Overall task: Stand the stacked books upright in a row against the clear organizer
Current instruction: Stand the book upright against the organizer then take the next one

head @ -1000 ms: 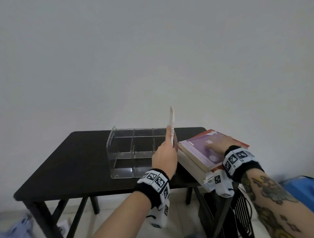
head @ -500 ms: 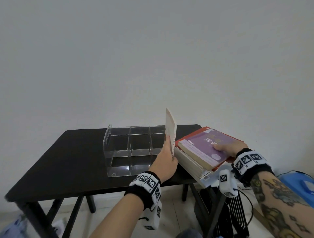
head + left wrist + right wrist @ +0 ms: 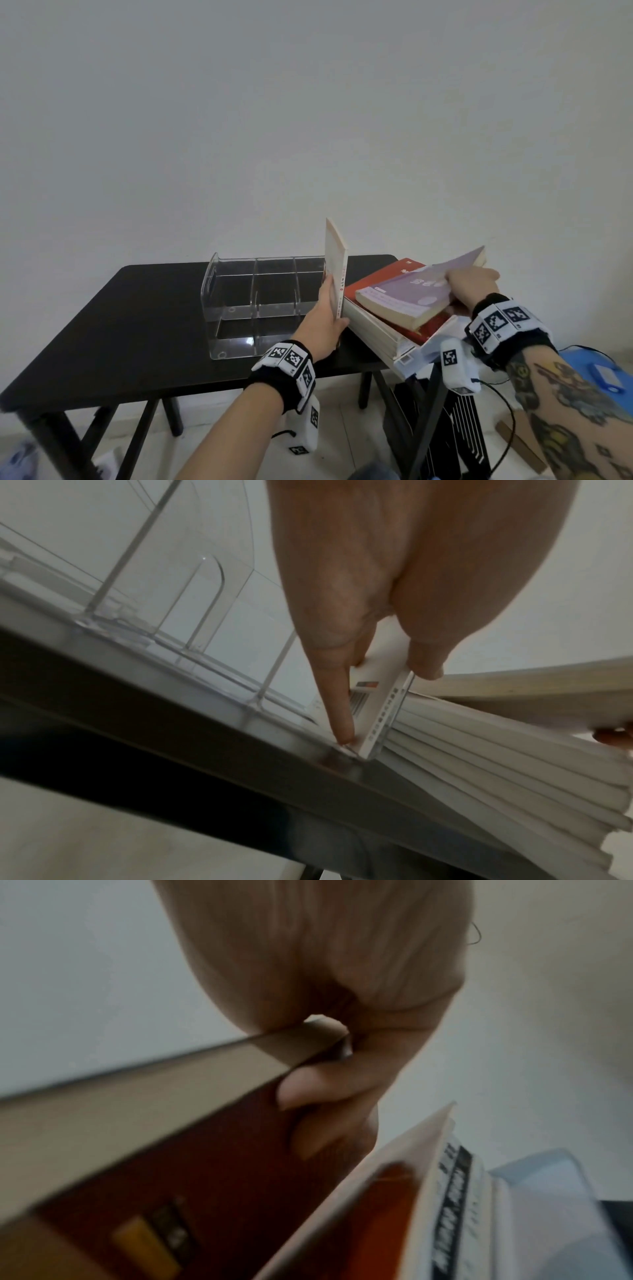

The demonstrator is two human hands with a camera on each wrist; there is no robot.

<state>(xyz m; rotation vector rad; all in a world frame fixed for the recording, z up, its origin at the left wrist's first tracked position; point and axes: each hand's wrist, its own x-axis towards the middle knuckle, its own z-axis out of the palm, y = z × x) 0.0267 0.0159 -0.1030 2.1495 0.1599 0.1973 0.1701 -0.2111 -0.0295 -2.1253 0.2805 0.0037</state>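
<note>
A thin pale book (image 3: 336, 263) stands upright against the right end of the clear organizer (image 3: 260, 301) on the black table (image 3: 113, 329). My left hand (image 3: 329, 318) grips its lower edge, with thumb and fingers on either side of the book (image 3: 380, 710). To the right lies a stack of books (image 3: 387, 329) with a red-covered one (image 3: 383, 277) showing. My right hand (image 3: 472, 284) grips the far edge of the top purple book (image 3: 414, 291) and tilts it up off the stack; the fingers (image 3: 308, 1088) curl under the book (image 3: 137, 1104).
The stack overhangs the table's right front corner. A plain wall stands behind. Below the table are its dark legs (image 3: 424, 425), a black slatted object (image 3: 466, 435) and cables. A blue item (image 3: 606, 377) lies at the right edge.
My right hand has closed on the purple book's far edge and raised it from flat to tilted. The left hand keeps holding the thin book upright by the organizer.
</note>
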